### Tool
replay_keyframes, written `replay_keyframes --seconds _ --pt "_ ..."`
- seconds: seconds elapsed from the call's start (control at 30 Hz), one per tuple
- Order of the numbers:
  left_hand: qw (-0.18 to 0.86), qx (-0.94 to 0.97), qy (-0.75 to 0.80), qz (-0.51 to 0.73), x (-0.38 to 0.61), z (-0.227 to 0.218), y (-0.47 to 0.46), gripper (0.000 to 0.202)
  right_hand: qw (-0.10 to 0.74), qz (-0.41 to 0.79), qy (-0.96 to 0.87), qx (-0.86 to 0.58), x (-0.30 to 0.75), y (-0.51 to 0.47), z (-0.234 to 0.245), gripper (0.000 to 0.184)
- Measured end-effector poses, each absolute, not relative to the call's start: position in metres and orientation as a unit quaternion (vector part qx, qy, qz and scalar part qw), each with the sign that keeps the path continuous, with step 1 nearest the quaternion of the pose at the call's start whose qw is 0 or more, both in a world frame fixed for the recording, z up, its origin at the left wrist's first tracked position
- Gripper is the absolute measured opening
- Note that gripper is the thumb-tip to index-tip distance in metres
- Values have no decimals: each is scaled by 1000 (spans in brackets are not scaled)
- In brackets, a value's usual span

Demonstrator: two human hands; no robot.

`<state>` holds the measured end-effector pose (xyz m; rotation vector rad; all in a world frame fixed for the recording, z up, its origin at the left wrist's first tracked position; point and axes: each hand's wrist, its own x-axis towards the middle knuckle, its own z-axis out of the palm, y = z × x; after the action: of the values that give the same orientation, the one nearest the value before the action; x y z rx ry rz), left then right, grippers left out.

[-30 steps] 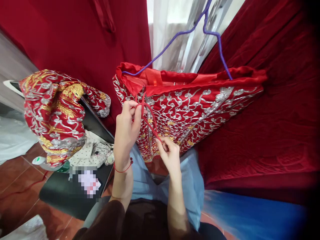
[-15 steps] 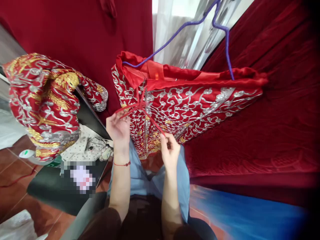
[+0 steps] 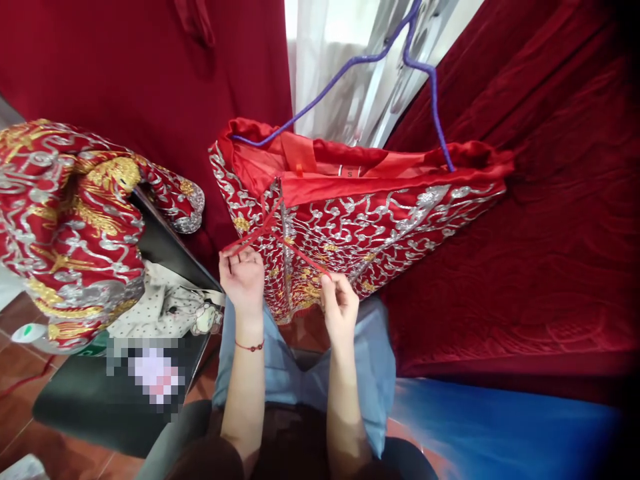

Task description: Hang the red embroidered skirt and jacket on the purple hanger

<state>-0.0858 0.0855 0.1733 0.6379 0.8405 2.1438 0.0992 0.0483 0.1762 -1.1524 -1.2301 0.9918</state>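
Observation:
A red skirt with silver and gold embroidery hangs by its waistband from a purple hanger. Thin red ties come from the opening of the waistband and cross in front of the embroidery. The fingers of my left hand are closed on the tie's left side, palm turned up. My right hand pinches the other end between thumb and fingertips, lower and to the right. Both strands look taut where they meet; the crossing is too small to tell whether it is knotted.
At left, a matching embroidered garment drapes over a black chair, with a dotted cloth bag on the seat. Dark red curtains hang behind and to the right. A blue surface lies at lower right.
The view has shifted, so the skirt and chair appear further left and lower. Both hands still hold the ties, and the strands around the crossing look closer together.

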Motion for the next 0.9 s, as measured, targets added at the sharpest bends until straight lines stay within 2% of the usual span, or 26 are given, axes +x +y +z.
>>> replay_keyframes --seconds 0.07,0.2,0.37,0.43,0.5,0.57,0.63,0.7,0.77,0.9 --pt "379 268 308 831 -87 181 78 41 564 415 -512 -497 100 49 175 32" --pt "392 307 375 782 -92 191 63 43 581 418 -496 -491 104 53 173 30" --pt "245 318 307 863 -104 205 50 46 570 443 -510 -469 107 55 175 31" --pt "267 354 334 832 -107 207 47 42 573 453 -503 -462 108 54 175 30" --pt "337 413 434 727 -106 205 47 33 567 436 -521 -466 110 54 177 30" --pt "347 443 550 617 -102 198 49 35 542 395 -568 -476 112 56 180 27" --pt "272 439 638 572 -97 193 52 48 504 355 -621 -484 110 60 185 23" --pt "171 431 669 581 -92 195 58 58 461 317 -658 -504 107 65 191 20" --pt "117 461 650 593 -89 206 65 55 411 279 -680 -539 102 69 199 18" --pt "118 575 565 579 -81 242 80 36 331 244 -725 -553 94 72 215 17"
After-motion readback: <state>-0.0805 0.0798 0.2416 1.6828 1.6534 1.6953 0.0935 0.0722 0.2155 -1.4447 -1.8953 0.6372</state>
